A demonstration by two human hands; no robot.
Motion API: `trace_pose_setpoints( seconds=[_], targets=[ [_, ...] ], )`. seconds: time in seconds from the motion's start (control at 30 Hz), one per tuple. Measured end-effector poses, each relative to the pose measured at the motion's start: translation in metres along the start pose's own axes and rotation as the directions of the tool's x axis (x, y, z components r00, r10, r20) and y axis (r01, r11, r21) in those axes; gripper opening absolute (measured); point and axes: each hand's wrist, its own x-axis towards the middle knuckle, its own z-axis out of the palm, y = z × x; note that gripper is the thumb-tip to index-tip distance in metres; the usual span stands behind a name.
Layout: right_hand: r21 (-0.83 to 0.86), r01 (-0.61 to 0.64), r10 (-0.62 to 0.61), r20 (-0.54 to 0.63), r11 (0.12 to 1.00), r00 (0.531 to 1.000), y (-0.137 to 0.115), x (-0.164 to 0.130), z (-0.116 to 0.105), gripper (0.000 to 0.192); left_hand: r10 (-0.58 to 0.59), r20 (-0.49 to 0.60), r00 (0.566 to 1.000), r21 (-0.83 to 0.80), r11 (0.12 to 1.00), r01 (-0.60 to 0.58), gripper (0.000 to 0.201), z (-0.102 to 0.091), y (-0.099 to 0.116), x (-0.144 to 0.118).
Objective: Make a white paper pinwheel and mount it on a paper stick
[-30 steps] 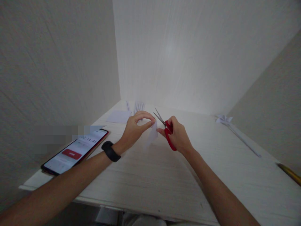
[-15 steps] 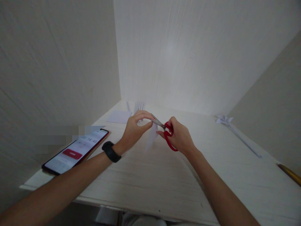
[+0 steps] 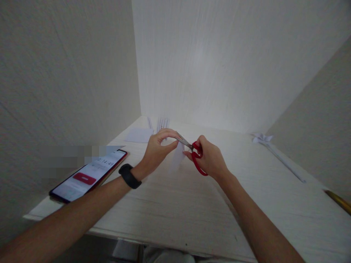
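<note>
Over the middle of the pale wooden desk [image 3: 208, 212], boxed in by walls on the left, back and right, the person has both hands up off the surface. The phone [image 3: 89, 175] with its timer screen lies near the left edge, partly overhanging it by the look of it, so a stray left elbow could knock it off. Spare paper strips [image 3: 161, 123] and a flat sheet [image 3: 138, 135] sit at the back, a folded paper pinwheel [image 3: 261, 138] on its long stick at the far right, all well apart from the hands. Loads of free desk toward the near edge.

The left hand [image 3: 156, 151] is curled, thumb and fingertips pinching the top of a small white paper piece [image 3: 177, 157] that hangs between the hands. The right hand [image 3: 210, 159] is closed through the red handles of the scissors [image 3: 196, 157], blades nearly together on the paper's top edge.

Risky bit: those blade tips sit right by the left fingertips, so a nick looks possible. Floppy paper could also twist and the cut wander.
</note>
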Motion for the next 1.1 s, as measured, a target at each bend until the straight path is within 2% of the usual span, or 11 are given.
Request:
trace_pose_setpoints(
  seconds=[0.77,1.1],
  targets=[
    [-0.048,0.02,-0.02,0.014,0.999,1.0,0.0008,-0.0005,0.0011,0.039,-0.113,0.035,0.993,-0.114,0.987,0.117,0.006,0.0013,0.002,0.0002],
    [-0.161,0.049,-0.052,-0.016,0.986,0.999,0.0027,0.0,0.0009,0.037,-0.124,0.051,0.991,-0.174,0.976,0.131,0.005,0.0009,0.0002,-0.0009]
  ],
)
